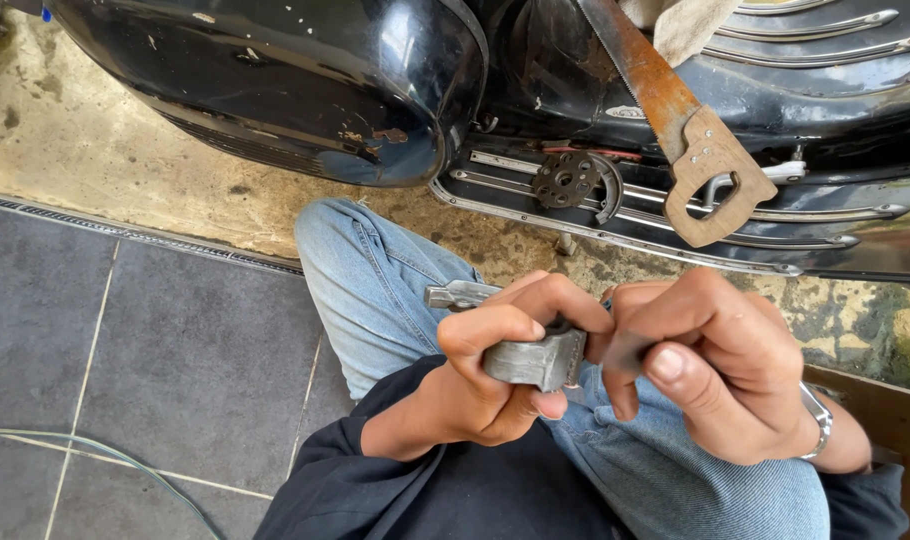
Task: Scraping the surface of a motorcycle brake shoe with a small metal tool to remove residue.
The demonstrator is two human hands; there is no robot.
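Much of the grey metal part [530, 358] was hidden under the fingers, so its full shape could not be made out; only a blocky grey body and a flat tab sticking out toward the blue jeans knee [375, 280] showed. It looked dull and worn. It sat above the person's lap, below the black scooter [275, 90]. The left hand [495, 370] was closed around the part, thumb underneath. The right hand [715, 370] was curled tight against the part's right end; what its fingertips pinched was not visible. A rusty handsaw [675, 130] lay on the scooter.
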